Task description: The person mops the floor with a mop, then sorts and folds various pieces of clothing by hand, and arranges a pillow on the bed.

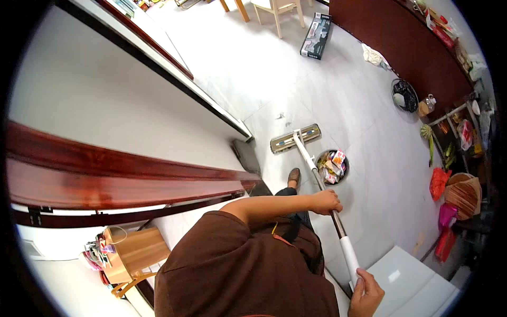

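A flat mop point(296, 138) rests with its rectangular head on the pale tiled floor. Its pole runs from the white joint back toward my body, silver in the middle and white at the upper end. My left hand point(325, 202) is closed around the silver part of the pole. Lower in view, my right hand point(366, 294) wraps the white grip near its end; some of its fingers are hidden. Right beside the pole, behind the mop head, stands a round bin point(346, 170) filled with wrappers and packets. My shoe point(294, 177) is just left of that bin.
A dark red door point(132, 182) and a pale wall flank the left. Ahead lies a long black box point(317, 36) near a wooden chair point(277, 10). Along the right are a black-lined bin point(405, 96), a bottle point(426, 105), a shelf, bags and a white surface point(417, 285).
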A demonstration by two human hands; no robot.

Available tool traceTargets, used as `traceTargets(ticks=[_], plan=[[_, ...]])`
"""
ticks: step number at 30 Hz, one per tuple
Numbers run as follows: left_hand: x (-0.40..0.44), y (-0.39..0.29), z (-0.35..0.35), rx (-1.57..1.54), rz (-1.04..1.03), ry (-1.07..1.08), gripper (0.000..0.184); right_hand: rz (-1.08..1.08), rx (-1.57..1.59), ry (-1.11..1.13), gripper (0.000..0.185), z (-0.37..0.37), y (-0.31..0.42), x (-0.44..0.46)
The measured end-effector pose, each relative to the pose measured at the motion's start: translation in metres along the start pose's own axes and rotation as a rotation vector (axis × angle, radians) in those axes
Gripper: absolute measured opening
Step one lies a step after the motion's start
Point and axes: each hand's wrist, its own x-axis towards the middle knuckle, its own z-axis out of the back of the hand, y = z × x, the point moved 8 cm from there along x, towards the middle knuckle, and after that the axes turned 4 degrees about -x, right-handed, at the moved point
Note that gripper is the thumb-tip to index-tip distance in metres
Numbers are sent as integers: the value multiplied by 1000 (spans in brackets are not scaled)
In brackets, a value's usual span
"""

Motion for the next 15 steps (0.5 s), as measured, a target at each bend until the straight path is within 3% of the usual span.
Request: traceTargets(ticks=[2,5,8,11,15], plan=[[-8,20,2,18,12,-23,18,42,-13,-24,21,-12,4,9],[10,59,42,-124,39,-119,16,-174,-49,93,22,-2,23,79],[4,150,104,-36,118,-62,19,-85,210,-111,17,-37,31,152],[2,202,108,-81,171,-85,19,-58,108,-70,18,-52,47,201],[-13,285,148,30,235,-127,21,-21,201,-91,16,-86,68,271]])
